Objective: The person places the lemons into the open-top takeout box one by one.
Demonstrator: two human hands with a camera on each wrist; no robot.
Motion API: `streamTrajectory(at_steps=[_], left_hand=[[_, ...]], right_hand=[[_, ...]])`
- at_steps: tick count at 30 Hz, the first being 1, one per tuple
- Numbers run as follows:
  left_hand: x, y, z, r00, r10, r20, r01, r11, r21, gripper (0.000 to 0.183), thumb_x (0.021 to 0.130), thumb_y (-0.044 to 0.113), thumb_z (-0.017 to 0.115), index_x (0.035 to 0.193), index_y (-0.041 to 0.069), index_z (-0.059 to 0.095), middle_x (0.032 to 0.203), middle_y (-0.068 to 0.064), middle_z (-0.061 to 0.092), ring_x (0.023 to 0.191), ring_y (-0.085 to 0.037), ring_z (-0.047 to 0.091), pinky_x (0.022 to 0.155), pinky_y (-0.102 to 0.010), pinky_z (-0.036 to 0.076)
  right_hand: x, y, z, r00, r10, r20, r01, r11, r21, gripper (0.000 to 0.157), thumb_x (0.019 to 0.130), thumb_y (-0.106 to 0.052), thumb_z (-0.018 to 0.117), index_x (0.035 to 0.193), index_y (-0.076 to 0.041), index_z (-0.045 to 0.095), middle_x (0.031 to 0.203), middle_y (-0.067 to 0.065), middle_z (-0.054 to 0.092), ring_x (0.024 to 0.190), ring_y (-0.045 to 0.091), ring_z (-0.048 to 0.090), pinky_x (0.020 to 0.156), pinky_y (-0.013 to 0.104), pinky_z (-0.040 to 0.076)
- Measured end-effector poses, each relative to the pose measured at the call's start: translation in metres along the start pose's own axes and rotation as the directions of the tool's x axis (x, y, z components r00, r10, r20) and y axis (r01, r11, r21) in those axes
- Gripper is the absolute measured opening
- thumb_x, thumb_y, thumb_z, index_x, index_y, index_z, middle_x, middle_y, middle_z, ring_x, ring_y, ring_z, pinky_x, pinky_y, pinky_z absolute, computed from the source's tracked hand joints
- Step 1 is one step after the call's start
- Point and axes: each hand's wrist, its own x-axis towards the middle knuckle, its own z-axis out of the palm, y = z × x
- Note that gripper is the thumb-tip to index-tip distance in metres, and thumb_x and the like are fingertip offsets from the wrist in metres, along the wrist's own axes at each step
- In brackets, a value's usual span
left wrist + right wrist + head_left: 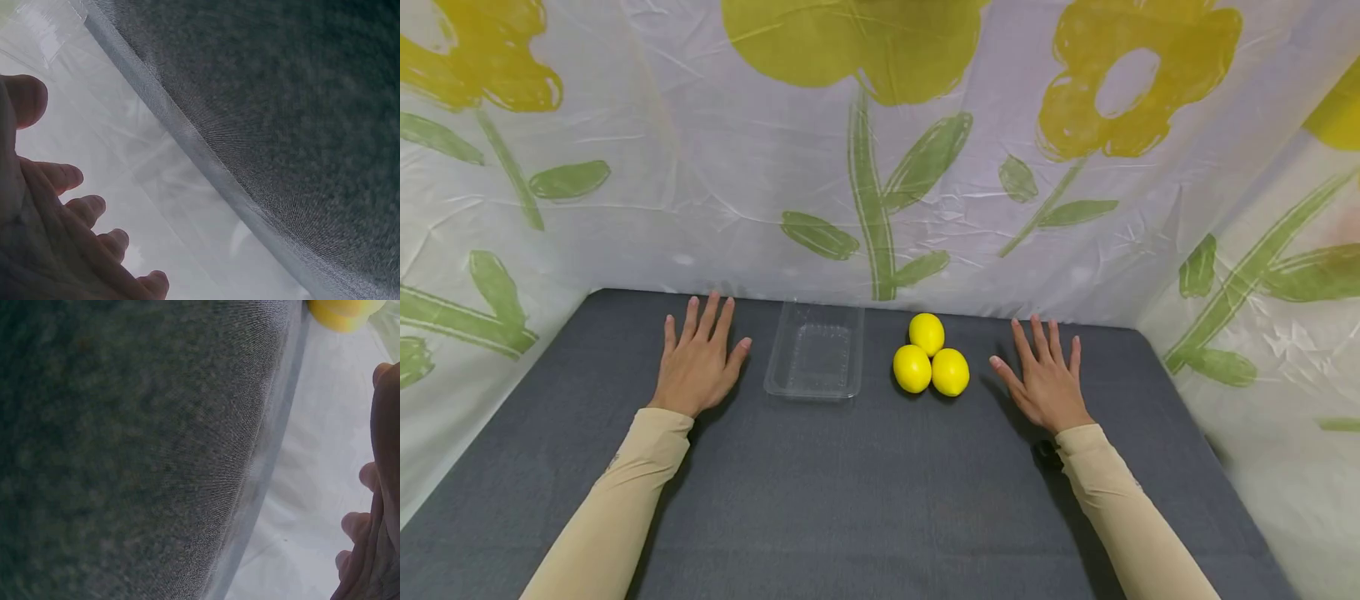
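Clear plastic tray [820, 350] lies on the grey cloth [865, 500], which shows through its base, with three yellow lemons [927, 337] clustered to its right; my left hand [696, 368], fingers straight and spread wide, is beside the tray, and my right hand [1049, 385], as widely spread, is near the lemons, both holding nothing; a flowered curtain [700, 208] hangs behind

From here I'm counting three lemons [912, 369] [927, 334] [951, 372]; one clear tray [822, 352]; two hands [695, 367] [1051, 387]; two sleeves [617, 504] [1127, 512]; one table [865, 483].
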Motion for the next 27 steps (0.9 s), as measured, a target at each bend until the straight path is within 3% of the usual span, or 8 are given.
streamTrajectory(at_steps=[8, 15, 19, 27], left_hand=[[0.001, 0.000, -0.001, 1.000, -0.001, 0.011, 0.002, 1.000, -0.022, 0.066, 0.109, 0.039, 0.044, 0.159, -0.001, 0.026, 0.164, -0.026, 0.020, 0.151, -0.048, 0.012, 0.117, -0.069, 0.005], [0.005, 0.003, -0.001, 0.995, 0.041, -0.088, -0.050, 0.993, -0.107, 0.059, 0.106, 0.028, 0.054, 0.151, -0.007, 0.040, 0.148, -0.035, 0.044, 0.139, -0.052, 0.038, 0.111, -0.065, 0.030], [0.006, 0.006, -0.004, 0.992, 0.006, -0.126, -0.029, 0.984, -0.178, 0.053, 0.106, 0.027, 0.054, 0.147, -0.006, 0.048, 0.139, -0.035, 0.052, 0.128, -0.052, 0.049, 0.102, -0.066, 0.040], [0.005, 0.022, -0.018, 0.998, -0.027, -0.050, 0.010, 0.950, -0.312, 0.056, 0.109, 0.036, 0.047, 0.148, -0.003, 0.046, 0.137, -0.028, 0.056, 0.124, -0.049, 0.052, 0.097, -0.066, 0.042]], right_hand=[[0.002, -0.001, 0.000, 1.000, -0.004, -0.029, 0.004, 1.000, 0.003, 0.080, 0.104, -0.061, 0.041, 0.162, -0.008, 0.026, 0.165, 0.026, 0.018, 0.153, 0.044, 0.004, 0.116, 0.069, -0.004], [0.002, -0.005, -0.002, 0.994, -0.009, -0.109, 0.013, 0.999, 0.038, 0.070, 0.105, -0.051, 0.049, 0.154, -0.001, 0.040, 0.146, 0.030, 0.044, 0.139, 0.049, 0.036, 0.115, 0.070, 0.012], [0.002, -0.007, -0.005, 0.990, -0.018, -0.137, 0.026, 0.998, 0.053, 0.065, 0.105, -0.045, 0.054, 0.148, 0.003, 0.047, 0.135, 0.032, 0.052, 0.126, 0.051, 0.048, 0.110, 0.069, 0.026], [0.002, -0.008, -0.011, 0.992, -0.011, -0.129, 0.025, 0.994, 0.106, 0.058, 0.106, -0.041, 0.054, 0.141, 0.005, 0.054, 0.128, 0.030, 0.058, 0.118, 0.050, 0.053, 0.101, 0.066, 0.038]])
